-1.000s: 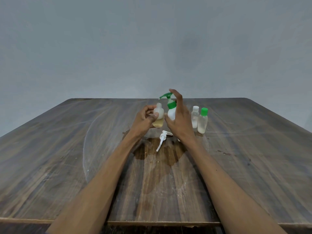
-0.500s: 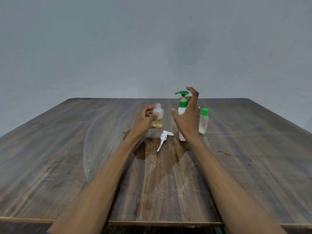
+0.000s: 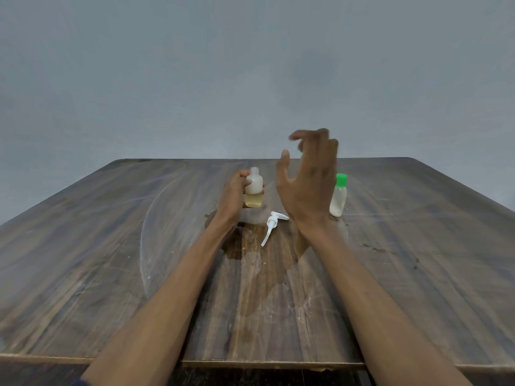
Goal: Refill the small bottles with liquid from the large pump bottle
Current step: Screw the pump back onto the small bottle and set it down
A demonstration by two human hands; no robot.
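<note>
L grip: left hand (image 3: 233, 194) clamped on small open bottle (image 3: 254, 191), fingers wrapped round its left side, thumb near the neck.
Small open bottle: upright, no cap, held just above counter; yellowish liquid in lower part, cloudy white above.
R grip: right hand (image 3: 308, 181) raised, fingers apart and curled, thumb spread out to the left; blurred, nothing seen clamped in it.
Large pump bottle: hidden behind right hand; only a green speck (image 3: 301, 151) shows by the fingers, can't tell more.
Green-cap bottle (image 3: 338, 196): upright on counter, just right of right hand, whitish liquid inside, cap on.
Loose white pump head (image 3: 271, 225): lying on counter btwn the two wrists, tube end pointing toward the near edge, touching neither hand.
Wet patch (image 3: 252, 243): dark stain on the wood under and around the pump head, spreading toward the near edge.
Counter (image 3: 111, 246): dark wood grain, scuffed, pale curved scratch left of the left arm.
Backgrnd: plain grey wall (image 3: 195, 79).
</note>
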